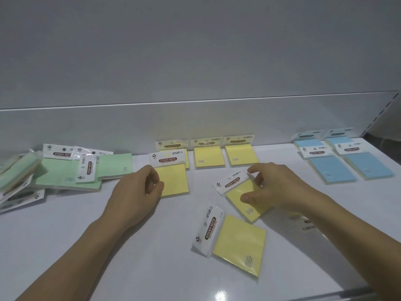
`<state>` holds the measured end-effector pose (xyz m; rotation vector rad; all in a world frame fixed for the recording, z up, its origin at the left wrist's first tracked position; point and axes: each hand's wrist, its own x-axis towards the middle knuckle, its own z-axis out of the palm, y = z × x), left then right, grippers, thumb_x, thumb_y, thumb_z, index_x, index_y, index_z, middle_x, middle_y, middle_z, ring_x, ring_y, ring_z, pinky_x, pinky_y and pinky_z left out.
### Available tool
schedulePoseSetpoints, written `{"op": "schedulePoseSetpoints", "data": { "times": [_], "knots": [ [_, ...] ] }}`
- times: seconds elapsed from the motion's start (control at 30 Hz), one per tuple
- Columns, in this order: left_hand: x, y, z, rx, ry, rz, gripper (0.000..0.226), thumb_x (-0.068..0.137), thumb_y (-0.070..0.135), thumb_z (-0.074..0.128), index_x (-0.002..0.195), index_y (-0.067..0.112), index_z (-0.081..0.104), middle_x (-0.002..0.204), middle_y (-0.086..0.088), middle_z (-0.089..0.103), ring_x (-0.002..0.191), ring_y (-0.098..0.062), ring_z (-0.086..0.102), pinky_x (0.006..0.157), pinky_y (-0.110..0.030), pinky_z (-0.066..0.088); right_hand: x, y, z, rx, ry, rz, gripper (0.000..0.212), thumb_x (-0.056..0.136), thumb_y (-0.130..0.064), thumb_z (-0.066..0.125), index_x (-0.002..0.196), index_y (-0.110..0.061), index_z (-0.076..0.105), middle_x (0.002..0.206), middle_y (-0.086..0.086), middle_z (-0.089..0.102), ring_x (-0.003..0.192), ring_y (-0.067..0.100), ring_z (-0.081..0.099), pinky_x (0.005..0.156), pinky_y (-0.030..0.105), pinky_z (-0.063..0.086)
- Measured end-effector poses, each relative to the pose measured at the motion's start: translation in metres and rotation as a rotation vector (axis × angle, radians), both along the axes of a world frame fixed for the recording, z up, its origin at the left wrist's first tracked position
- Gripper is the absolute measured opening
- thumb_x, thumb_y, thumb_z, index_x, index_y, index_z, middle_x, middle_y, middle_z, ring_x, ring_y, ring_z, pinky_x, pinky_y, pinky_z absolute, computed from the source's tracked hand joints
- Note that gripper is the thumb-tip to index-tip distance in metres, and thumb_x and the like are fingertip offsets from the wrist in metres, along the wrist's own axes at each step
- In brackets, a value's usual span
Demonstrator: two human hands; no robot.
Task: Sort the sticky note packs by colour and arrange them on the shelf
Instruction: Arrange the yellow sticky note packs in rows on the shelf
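Observation:
On the white shelf (pixel 65 235) lie sticky note packs in three colours. My left hand (pixel 134 192) sits at the left edge of a yellow pack (pixel 173 180), its curled fingers touching that edge. My right hand (pixel 273 185) pinches a tilted yellow pack (pixel 240 190) between thumb and fingers. Another yellow pack (pixel 236 242) lies askew nearer to me. Three yellow packs (pixel 208 156) line up along the back wall. Green packs (pixel 71 170) form a loose heap at the left. Several blue packs (pixel 347 161) lie in neat rows at the right.
A grey back panel (pixel 195 61) rises behind the shelf. A slotted upright (pixel 388 107) stands at the far right. A small label (pixel 308 225) lies under my right forearm. The shelf's front lip (pixel 282 297) runs along the bottom.

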<state>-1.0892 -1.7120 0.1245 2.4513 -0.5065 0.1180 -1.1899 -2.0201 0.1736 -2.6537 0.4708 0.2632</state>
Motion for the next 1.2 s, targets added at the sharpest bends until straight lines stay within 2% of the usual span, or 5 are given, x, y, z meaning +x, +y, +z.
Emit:
{"op": "schedulePoseSetpoints", "data": {
  "times": [0.27, 0.57, 0.73, 1.0, 1.2],
  "knots": [
    [0.003, 0.007, 0.002, -0.013, 0.065, -0.089, 0.012, 0.089, 0.031, 0.070, 0.083, 0.031, 0.059, 0.068, 0.008, 0.064, 0.066, -0.008, 0.058, 0.061, -0.028, 0.046, 0.012, 0.005, 0.005, 0.112, -0.012, 0.011, 0.064, 0.067, -0.039, 0.093, 0.122, -0.031, 0.062, 0.102, -0.014, 0.058, 0.088, 0.005, 0.057, 0.066, 0.019, 0.044],
    [0.005, 0.006, -0.001, 0.007, 0.021, -0.091, 0.008, 0.091, 0.034, 0.067, 0.090, 0.032, 0.059, 0.065, 0.009, 0.063, 0.066, -0.008, 0.058, 0.064, -0.032, 0.049, 0.020, 0.002, 0.011, 0.558, -0.153, -0.046, 0.025, 0.087, -0.011, 0.078, 0.106, -0.019, 0.063, 0.086, 0.006, 0.069, 0.070, 0.018, 0.061, 0.064, 0.030, 0.049],
    [0.005, 0.008, -0.002, 0.010, 0.016, -0.082, 0.009, 0.091, 0.037, 0.068, 0.090, 0.033, 0.060, 0.065, 0.012, 0.065, 0.066, -0.006, 0.060, 0.065, -0.031, 0.051, 0.037, 0.022, -0.006, 0.783, -0.338, -0.219, 0.040, 0.084, -0.003, 0.080, 0.114, -0.016, 0.057, 0.092, 0.021, 0.075, 0.080, 0.031, 0.068, 0.081, 0.049, 0.058],
    [0.005, 0.009, -0.002, 0.028, -0.007, -0.121, 0.017, 0.087, 0.045, 0.069, 0.091, 0.033, 0.058, 0.066, 0.009, 0.063, 0.066, -0.008, 0.058, 0.062, -0.031, 0.050, 0.043, 0.047, -0.031, 0.423, -0.463, -0.246, 0.028, 0.079, -0.027, 0.086, 0.094, -0.023, 0.063, 0.082, -0.004, 0.072, 0.074, 0.016, 0.069, 0.052, 0.023, 0.051],
    [0.003, 0.013, 0.002, 0.085, 0.018, -0.197, 0.048, 0.069, 0.067, 0.070, 0.105, 0.039, 0.055, 0.073, 0.010, 0.061, 0.067, -0.009, 0.058, 0.062, -0.034, 0.051, 0.038, 0.055, -0.044, 0.139, -0.556, -0.111, 0.009, 0.090, -0.028, 0.070, 0.097, -0.028, 0.064, 0.104, -0.005, 0.057, 0.085, 0.014, 0.063, 0.078, 0.035, 0.052]
  ]
}}
